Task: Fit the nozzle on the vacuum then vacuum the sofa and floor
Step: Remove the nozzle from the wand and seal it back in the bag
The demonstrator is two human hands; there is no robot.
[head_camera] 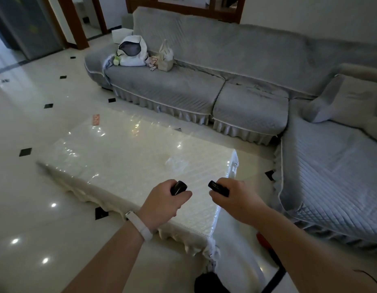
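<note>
Holding both black parts at the same height keeps their open ends facing for joining. The left hand (164, 199) curls its fingers round what is probably the nozzle (179, 187); the right hand (236, 197) grips the tube (218, 188), probably the vacuum end. The two ends are near but apart, above the corner of the table (120, 155). The sofa (172, 87) stands beyond, with bags (131, 51) on its far seat.

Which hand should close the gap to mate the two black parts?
Left, probably. The left hand grips a short black piece; the right hand holds a black tube, maybe tied to the black hose below that arm. Ends face each other, apart.
</note>
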